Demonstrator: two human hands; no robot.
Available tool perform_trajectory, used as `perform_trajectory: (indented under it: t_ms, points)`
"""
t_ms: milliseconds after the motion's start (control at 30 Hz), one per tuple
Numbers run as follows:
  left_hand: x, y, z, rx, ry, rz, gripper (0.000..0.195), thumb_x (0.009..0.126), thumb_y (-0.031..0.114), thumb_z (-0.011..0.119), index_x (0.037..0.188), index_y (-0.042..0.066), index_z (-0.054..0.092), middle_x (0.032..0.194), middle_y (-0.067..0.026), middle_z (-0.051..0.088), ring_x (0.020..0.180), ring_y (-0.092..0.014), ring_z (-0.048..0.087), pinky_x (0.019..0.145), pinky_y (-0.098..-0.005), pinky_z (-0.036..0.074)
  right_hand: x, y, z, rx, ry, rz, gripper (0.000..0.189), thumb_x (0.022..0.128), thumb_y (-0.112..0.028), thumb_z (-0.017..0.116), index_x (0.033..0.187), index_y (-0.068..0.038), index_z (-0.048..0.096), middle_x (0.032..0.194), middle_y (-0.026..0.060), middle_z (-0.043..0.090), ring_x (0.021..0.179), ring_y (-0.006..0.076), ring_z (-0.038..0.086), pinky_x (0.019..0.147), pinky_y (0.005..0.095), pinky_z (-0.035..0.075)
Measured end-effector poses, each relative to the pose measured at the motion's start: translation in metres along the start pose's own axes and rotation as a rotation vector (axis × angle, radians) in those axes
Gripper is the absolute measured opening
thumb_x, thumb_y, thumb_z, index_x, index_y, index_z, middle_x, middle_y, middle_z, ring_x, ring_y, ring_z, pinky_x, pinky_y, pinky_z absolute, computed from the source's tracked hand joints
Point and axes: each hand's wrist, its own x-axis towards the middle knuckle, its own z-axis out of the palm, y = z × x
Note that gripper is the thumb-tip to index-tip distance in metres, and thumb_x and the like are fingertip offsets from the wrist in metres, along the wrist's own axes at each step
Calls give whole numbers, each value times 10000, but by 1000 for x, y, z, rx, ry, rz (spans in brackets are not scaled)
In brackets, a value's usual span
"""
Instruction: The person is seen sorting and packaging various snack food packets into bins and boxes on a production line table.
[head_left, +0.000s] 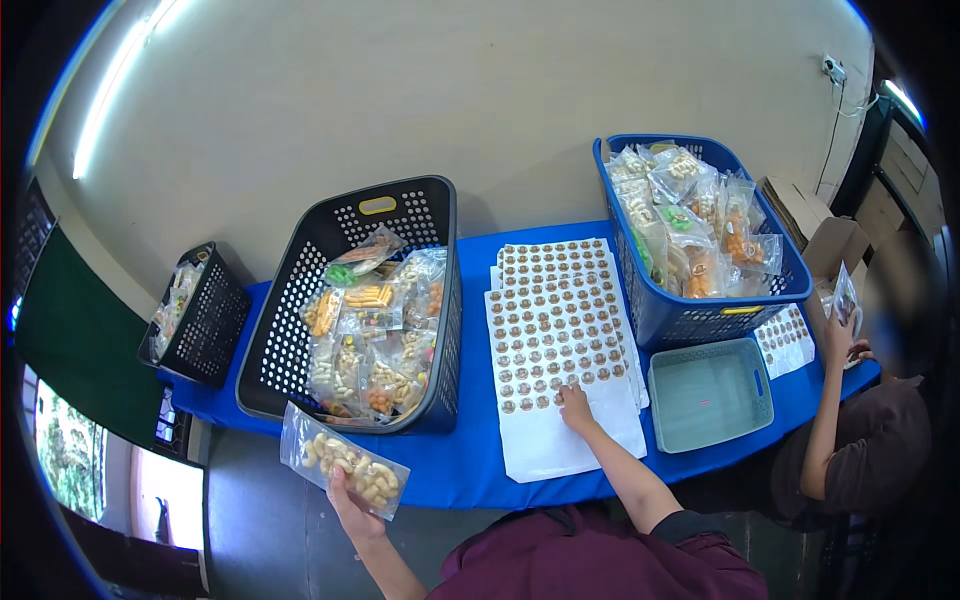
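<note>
My left hand (354, 504) grips a clear plastic pouch (345, 465) of pale, curved puffed snacks, held up in front of the table's near edge. My right hand (576, 411) touches the lowest row of round brown stickers on a white sticker sheet (559, 442). Its fingertips are at one sticker, but whether they pinch it is too small to tell. Below that row the sheet's backing is bare. More sheets lie under it, offset at the edges. Left of the sheets, a black perforated plastic basket (448, 360) contains many filled snack pouches (367, 360).
A blue basket (652, 322) heaped with snack pouches stands back right, with a grey-green plastic tray (709, 442) before it. Another sticker sheet (784, 345) lies beside them. At far right a co-worker's hand (838, 334) holds a pouch. A smaller black basket (214, 322) stands far left.
</note>
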Motion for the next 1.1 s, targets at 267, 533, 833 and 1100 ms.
perform_trajectory:
  t_ms: [267,533,833,1100]
  points:
    - [0,-3,-2,107,-25,7,492,778,302,522,1158,44,348,1022,-70,473,900,-182,507,746,-315,445,16,15,6,-86,-142,51,430,560,-4,658,950,-68,487,962,161,446,879,322,462,746,377,405]
    - [1,-1,2,118,-15,20,501,774,297,525,1154,24,345,1027,-76,467,913,-185,500,761,-312,435,-4,5,3,28,71,-21,420,563,-8,664,938,-45,478,954,157,445,872,321,461,749,380,400]
    - [1,-7,1,103,-44,-20,504,776,289,520,1175,49,329,1049,-70,460,944,-188,485,785,-316,423,8,14,-2,-21,-111,0,378,578,-8,659,906,-49,476,905,152,457,851,318,473,743,379,402]
    - [-6,-12,12,111,5,27,455,786,276,503,1151,46,357,1023,-74,477,908,-191,509,751,-321,448,-5,3,-8,92,42,-47,389,604,0,633,955,-48,473,965,171,437,898,333,451,750,390,402]
